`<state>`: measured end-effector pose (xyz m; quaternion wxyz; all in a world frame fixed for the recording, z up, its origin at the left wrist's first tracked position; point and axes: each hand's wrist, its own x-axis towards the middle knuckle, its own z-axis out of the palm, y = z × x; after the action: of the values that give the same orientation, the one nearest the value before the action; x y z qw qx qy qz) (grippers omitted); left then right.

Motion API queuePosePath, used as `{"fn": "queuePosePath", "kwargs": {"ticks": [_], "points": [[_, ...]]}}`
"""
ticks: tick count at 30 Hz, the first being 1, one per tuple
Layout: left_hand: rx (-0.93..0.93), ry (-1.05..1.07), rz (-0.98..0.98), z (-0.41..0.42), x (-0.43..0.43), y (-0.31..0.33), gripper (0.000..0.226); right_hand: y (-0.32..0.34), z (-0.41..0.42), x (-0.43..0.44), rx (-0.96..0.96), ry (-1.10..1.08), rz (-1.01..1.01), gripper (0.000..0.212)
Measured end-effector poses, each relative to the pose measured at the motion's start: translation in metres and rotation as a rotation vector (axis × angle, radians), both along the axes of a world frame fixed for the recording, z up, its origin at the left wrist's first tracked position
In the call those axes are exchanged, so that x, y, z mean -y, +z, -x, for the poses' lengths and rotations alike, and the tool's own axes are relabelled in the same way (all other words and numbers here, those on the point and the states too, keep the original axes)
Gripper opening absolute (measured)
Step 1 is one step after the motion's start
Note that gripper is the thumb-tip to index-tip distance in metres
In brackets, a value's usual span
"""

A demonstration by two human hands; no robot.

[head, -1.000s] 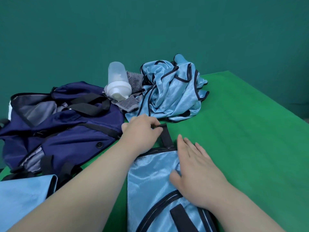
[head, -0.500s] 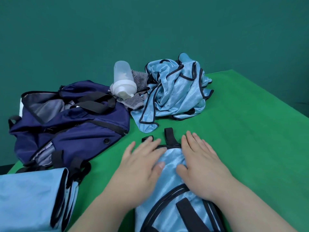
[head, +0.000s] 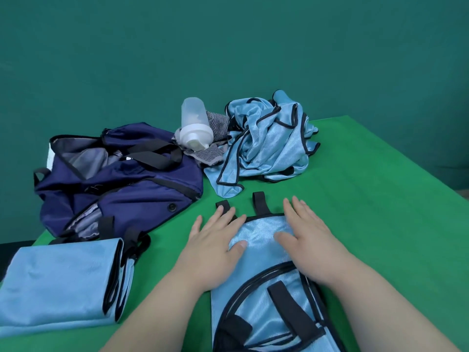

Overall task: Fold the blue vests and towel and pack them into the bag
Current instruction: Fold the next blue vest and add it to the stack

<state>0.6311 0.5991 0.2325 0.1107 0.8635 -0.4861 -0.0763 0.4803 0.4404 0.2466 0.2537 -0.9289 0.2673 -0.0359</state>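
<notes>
Flat vest [head: 258,231] runs off the bottom edge.

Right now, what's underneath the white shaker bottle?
The shaker bottle lies tilted on a crumpled grey striped towel. The towel's right side disappears behind the heap of blue vests; the part directly beneath the bottle is covered.
</notes>
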Motion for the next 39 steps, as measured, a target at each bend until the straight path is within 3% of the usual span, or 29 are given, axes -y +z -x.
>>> {"fn": "queuePosePath", "kwargs": {"ticks": [5, 8, 14, 18, 23, 27, 32, 39], "points": [[-0.054, -0.019, 0.022, -0.002, -0.001, 0.002, 0.055, 0.018, 0.025, -0.006, 0.082, -0.084, -0.285, 0.074], [-0.229, 0.021, 0.213, 0.003, -0.013, 0.011, 0.048, 0.026, 0.052, -0.018, 0.155, -0.106, -0.307, 0.067], [-0.440, 0.206, 0.519, 0.077, -0.073, 0.037, 0.019, 0.032, 0.104, -0.063, 0.201, -0.124, -0.168, 0.008], [-0.378, 0.226, 0.406, 0.127, -0.108, 0.039, 0.007, 0.027, 0.120, -0.088, 0.139, -0.058, -0.084, 0.019], [-0.224, 0.231, 0.314, 0.135, -0.127, 0.034, 0.020, 0.023, 0.122, -0.094, 0.052, -0.023, 0.022, 0.043], [-0.198, 0.184, 0.286, 0.140, -0.131, 0.029, 0.026, 0.024, 0.117, -0.095, 0.051, -0.013, 0.099, 0.030], [-0.123, 0.184, 0.286, 0.134, -0.124, 0.033, 0.016, 0.023, 0.115, -0.094, 0.034, 0.021, 0.117, 0.022], [-0.168, 0.179, 0.229, 0.127, -0.118, 0.042, 0.015, 0.024, 0.114, -0.088, 0.037, 0.013, -0.016, 0.019]]}}
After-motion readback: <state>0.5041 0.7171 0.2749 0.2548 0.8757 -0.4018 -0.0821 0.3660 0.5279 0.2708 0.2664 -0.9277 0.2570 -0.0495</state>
